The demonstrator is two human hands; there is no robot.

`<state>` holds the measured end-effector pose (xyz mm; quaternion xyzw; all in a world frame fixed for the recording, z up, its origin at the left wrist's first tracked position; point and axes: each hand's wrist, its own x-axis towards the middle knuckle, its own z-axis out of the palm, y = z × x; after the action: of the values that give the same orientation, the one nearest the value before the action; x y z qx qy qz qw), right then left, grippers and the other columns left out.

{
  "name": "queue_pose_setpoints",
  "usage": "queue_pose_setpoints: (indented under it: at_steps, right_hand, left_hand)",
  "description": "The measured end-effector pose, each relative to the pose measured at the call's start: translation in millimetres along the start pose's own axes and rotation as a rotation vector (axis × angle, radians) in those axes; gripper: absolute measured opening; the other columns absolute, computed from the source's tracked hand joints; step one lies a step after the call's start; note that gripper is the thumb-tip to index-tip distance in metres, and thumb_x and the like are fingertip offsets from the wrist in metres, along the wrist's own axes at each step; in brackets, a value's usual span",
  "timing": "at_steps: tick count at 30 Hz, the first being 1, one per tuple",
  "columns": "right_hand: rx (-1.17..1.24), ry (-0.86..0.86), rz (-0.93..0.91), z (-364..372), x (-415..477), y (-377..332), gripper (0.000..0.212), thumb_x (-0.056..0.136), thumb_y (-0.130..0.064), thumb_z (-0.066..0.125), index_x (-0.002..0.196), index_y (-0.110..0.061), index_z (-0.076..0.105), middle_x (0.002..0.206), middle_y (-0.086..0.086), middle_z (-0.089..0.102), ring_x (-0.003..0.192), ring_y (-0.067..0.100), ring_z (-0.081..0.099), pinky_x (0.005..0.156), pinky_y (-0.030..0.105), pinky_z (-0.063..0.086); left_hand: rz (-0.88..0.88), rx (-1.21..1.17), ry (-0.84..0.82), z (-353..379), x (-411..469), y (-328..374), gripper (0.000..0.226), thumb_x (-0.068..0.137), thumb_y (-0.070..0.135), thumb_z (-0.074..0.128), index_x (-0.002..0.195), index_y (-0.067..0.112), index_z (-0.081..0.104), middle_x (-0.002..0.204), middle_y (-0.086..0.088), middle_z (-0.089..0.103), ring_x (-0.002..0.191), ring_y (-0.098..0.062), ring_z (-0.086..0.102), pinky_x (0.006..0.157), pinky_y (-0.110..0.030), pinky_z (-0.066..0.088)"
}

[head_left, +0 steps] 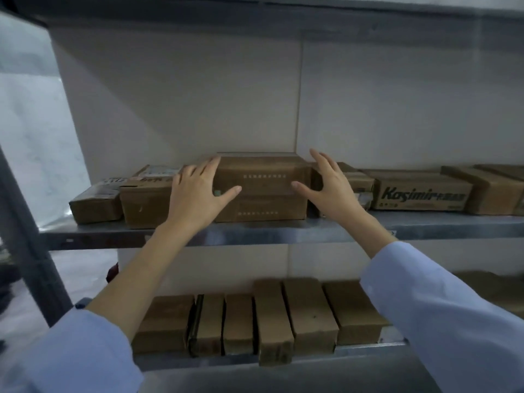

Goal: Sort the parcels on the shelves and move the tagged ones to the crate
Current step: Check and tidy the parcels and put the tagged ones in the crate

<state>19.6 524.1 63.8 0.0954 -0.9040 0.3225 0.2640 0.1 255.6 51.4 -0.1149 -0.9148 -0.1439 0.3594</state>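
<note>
Two brown cardboard parcels are stacked in the middle of the upper metal shelf [283, 232]; the top parcel [263, 175] carries a dotted white line on its front. My left hand [195, 191] lies spread against the stack's left end, thumb across the front. My right hand [329, 182] is spread at the stack's right end, thumb pointing across the front, fingers straight. Neither hand curls round a parcel. No crate shows, and no tag can be made out on the stack.
More parcels line the upper shelf: two at the left [147, 199], and a printed "Kosimir" box [419, 192] with others at the right. The lower shelf [368, 350] holds a row of several upright brown parcels [309, 313]. A dark shelf post [31, 236] stands at the left.
</note>
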Motion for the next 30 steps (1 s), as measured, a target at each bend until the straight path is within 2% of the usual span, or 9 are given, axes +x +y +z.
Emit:
queue_pose_setpoints:
  at_steps: [3,8,13,16,18,22,25,27,30]
  right_hand:
    - [0.063,-0.008,-0.024,3.6,9.9,5.4,0.081,0.089,-0.048,0.065,0.155,-0.028,0.02,0.158,0.002,0.029,0.143,0.022,0.03,0.107,0.03,0.029]
    - [0.104,-0.053,-0.026,11.4,21.0,5.7,0.085,0.087,-0.048,0.068,0.154,-0.028,0.02,0.153,0.007,0.038,0.14,0.026,0.035,0.11,0.039,0.034]
    - [0.123,-0.046,-0.01,15.5,25.3,7.9,0.084,0.086,-0.044,0.07,0.153,-0.028,0.023,0.149,0.008,0.044,0.138,0.027,0.038,0.108,0.039,0.037]
    - [0.148,-0.065,0.011,13.2,28.4,10.4,0.083,0.085,-0.045,0.071,0.152,-0.03,0.024,0.147,0.007,0.046,0.136,0.028,0.041,0.106,0.04,0.04]
    - [0.168,-0.077,0.032,13.5,29.4,12.2,0.083,0.084,-0.046,0.072,0.151,-0.032,0.025,0.148,0.006,0.045,0.136,0.028,0.04,0.105,0.039,0.04]
    - [0.162,-0.104,0.057,14.6,30.9,12.7,0.079,0.083,-0.047,0.072,0.149,-0.028,0.031,0.146,0.005,0.047,0.134,0.025,0.042,0.101,0.032,0.039]
    - [0.147,-0.106,0.05,14.2,31.7,11.3,0.073,0.084,-0.046,0.072,0.145,-0.024,0.037,0.139,0.002,0.051,0.129,0.022,0.046,0.096,0.028,0.04]
    - [0.144,-0.106,0.052,13.8,31.6,9.9,0.073,0.084,-0.046,0.072,0.144,-0.024,0.038,0.139,0.002,0.051,0.129,0.022,0.046,0.099,0.03,0.04]
    - [0.14,-0.095,0.055,13.9,30.3,8.1,0.074,0.083,-0.045,0.073,0.145,-0.024,0.038,0.14,0.002,0.051,0.13,0.021,0.046,0.1,0.03,0.04]
  left_hand:
    - [-0.038,0.005,-0.004,0.4,1.9,3.7,0.078,0.087,0.067,0.051,0.149,0.021,0.036,0.146,-0.005,0.048,0.133,-0.03,0.041,0.109,-0.046,0.029]
    - [-0.098,-0.075,-0.046,0.6,8.5,-0.3,0.08,0.084,0.069,0.054,0.149,0.025,0.035,0.143,-0.007,0.05,0.13,-0.032,0.044,0.109,-0.046,0.031]
    - [-0.012,0.032,-0.026,3.4,16.2,-2.2,0.079,0.084,0.07,0.052,0.147,0.025,0.037,0.139,-0.004,0.055,0.127,-0.027,0.049,0.106,-0.045,0.034]
    - [-0.044,-0.019,-0.048,6.2,21.7,-4.4,0.082,0.081,0.071,0.055,0.146,0.025,0.038,0.14,-0.003,0.054,0.129,-0.026,0.048,0.108,-0.046,0.034]
    - [-0.063,-0.089,-0.062,7.1,23.5,-6.7,0.081,0.079,0.07,0.059,0.144,0.025,0.04,0.139,-0.004,0.054,0.126,-0.027,0.05,0.105,-0.046,0.039]
    - [-0.093,-0.127,-0.119,7.9,26.2,-12.2,0.079,0.075,0.074,0.06,0.138,0.03,0.042,0.124,-0.002,0.061,0.111,-0.027,0.058,0.089,-0.041,0.05]
    - [-0.095,-0.16,-0.136,7.8,28.5,-14.8,0.078,0.073,0.075,0.061,0.135,0.031,0.044,0.119,0.001,0.063,0.105,-0.023,0.06,0.084,-0.038,0.051]
    - [-0.101,-0.213,-0.142,7.6,28.7,-15.3,0.077,0.072,0.073,0.064,0.133,0.031,0.045,0.117,0.001,0.064,0.102,-0.021,0.061,0.085,-0.038,0.053]
    - [-0.115,-0.284,-0.15,6.9,29.0,-14.0,0.075,0.072,0.068,0.069,0.133,0.031,0.046,0.12,0.0,0.062,0.104,-0.023,0.061,0.09,-0.045,0.054]
